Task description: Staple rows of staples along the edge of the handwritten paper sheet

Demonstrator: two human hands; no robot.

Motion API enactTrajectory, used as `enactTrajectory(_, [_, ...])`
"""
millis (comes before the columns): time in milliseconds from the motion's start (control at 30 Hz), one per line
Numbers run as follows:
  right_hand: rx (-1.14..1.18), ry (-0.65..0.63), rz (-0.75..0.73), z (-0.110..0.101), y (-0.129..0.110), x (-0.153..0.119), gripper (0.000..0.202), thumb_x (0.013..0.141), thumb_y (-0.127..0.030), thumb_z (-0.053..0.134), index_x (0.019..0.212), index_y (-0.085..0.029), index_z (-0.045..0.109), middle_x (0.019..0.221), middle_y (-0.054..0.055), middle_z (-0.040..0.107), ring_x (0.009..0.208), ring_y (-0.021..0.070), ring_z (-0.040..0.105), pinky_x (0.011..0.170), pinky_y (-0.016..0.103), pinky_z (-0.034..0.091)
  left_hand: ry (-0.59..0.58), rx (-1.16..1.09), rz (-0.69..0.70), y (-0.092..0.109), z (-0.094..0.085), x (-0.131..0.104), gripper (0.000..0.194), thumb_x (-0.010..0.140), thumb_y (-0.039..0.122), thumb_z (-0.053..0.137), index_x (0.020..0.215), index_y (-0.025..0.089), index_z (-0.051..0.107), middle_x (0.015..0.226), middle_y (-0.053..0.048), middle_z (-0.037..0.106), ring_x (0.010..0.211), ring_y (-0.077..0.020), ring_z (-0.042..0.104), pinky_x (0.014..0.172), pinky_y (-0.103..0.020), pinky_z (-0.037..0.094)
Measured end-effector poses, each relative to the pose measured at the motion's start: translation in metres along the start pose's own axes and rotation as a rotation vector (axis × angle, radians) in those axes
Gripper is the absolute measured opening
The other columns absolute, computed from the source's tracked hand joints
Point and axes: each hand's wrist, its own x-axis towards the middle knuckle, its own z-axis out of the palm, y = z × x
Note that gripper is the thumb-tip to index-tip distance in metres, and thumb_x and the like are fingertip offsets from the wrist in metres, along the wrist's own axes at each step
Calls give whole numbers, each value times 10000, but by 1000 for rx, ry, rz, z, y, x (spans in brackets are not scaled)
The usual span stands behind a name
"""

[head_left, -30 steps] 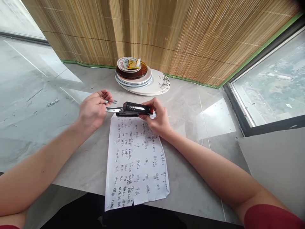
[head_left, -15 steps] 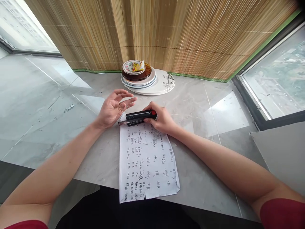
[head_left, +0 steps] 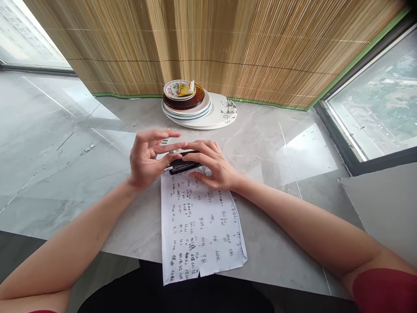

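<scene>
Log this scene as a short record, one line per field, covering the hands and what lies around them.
Left hand: fingers spread, thumb at the stapler's left end
Right hand: over the stapler, fingers across its top; firmness of grip cannot be told
Stapler: black, partly hidden by both hands
Paper: white, handwritten, near end past the counter's edge
Counter: grey, marbled
Plates: stacked, beyond the hands
Packet: yellow, on the top plate
Blind: slatted, green-edged, behind the plates
</scene>
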Motion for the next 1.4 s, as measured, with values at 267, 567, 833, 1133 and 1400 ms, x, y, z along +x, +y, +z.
enactTrajectory(267, [-159, -55, 43, 2, -7, 1, 649, 1002, -239, 666, 1596, -414, 471, 1582, 35, 568, 1428, 319, 458, 1128, 535, 389, 163, 17, -147, -9, -5, -2, 554, 643, 59, 1005, 943, 284, 598, 1139, 22, 738, 1433, -286, 587, 1056, -394, 661])
enactTrajectory(567, [-166, -85, 4, 3, -5, 0, 620, 1022, -212, 604, 1596, -407, 474, 1534, 25, 611, 1434, 304, 460, 1116, 510, 369, 94, 126, -95, -21, -15, -5, 544, 603, 45, 1018, 894, 287, 627, 1068, 17, 752, 1402, -297, 609, 1146, -464, 596])
enactTrajectory(833, [-83, 115, 123, 2, -6, 1, 532, 1029, -190, 541, 1544, -320, 510, 1528, 45, 611, 1366, 289, 534, 1110, 497, 402, 156, 224, 44, -18, -20, 9, 554, 596, 188, 1045, 924, 282, 608, 1274, -18, 680, 1309, -304, 633, 1097, -473, 596])
enactTrajectory(1133, [-266, 336, 717, -20, 27, 3, 573, 925, -138, 465, 1466, -307, 546, 1366, 101, 644, 1277, 335, 536, 1015, 544, 449, 103, 996, 56, -63, -65, 51, 282, 952, 208, 578, 1178, 198, 746, 1246, -109, 693, 1176, -294, 659, 1136, -478, 504])
enactTrajectory(1400, [-586, 175, 843, -25, 53, -12, 496, 880, -197, 477, 1355, -240, 610, 1237, 162, 640, 1207, 375, 482, 960, 551, 357, -72, 1000, -5, -71, -63, 46, 283, 916, 318, 661, 1135, 230, 818, 1292, -100, 710, 1211, -322, 656, 1141, -495, 498])
